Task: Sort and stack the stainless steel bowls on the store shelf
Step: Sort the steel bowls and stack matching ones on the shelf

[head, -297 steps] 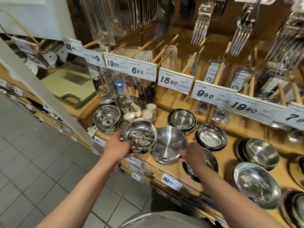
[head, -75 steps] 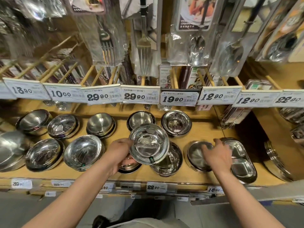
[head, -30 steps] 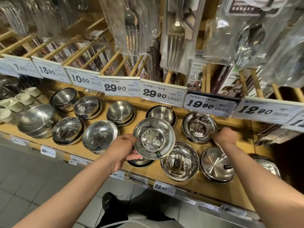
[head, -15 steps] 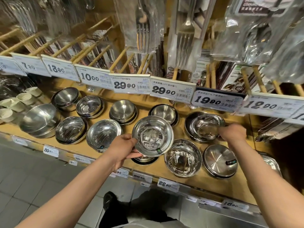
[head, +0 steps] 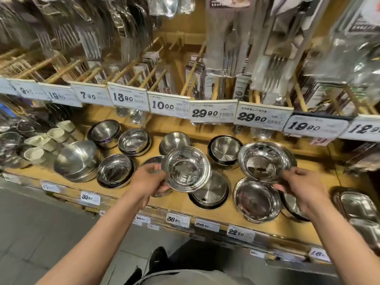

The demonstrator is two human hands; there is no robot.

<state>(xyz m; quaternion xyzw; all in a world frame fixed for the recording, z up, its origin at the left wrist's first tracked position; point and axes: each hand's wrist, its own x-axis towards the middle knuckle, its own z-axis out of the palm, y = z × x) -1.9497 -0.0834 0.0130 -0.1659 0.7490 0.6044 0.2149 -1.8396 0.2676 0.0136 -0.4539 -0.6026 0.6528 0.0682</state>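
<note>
Each hand holds a shiny steel bowl above the wooden shelf point(head: 181, 204). My left hand point(head: 147, 179) grips the left rim of a polished bowl point(head: 186, 168), tilted toward me. My right hand point(head: 302, 184) pinches the right rim of a second polished bowl point(head: 264, 161), lifted over the shelf. Under them sit a brushed bowl stack point(head: 209, 192) and a shiny bowl stack point(head: 257, 199). Behind stand more stacks, such as a brushed bowl point(head: 225, 150).
Other bowl stacks fill the left of the shelf, with a large bowl point(head: 77, 160) and white cups point(head: 57, 133). A divided steel tray point(head: 359, 210) lies at the right. Price tags point(head: 212, 112) and hanging packaged cutlery point(head: 230, 38) overhang the back.
My right hand has lifted a shiny bowl off the back-right stack and drawn it toward me. The left hand keeps its bowl. The view has shifted, with everything sliding right.
</note>
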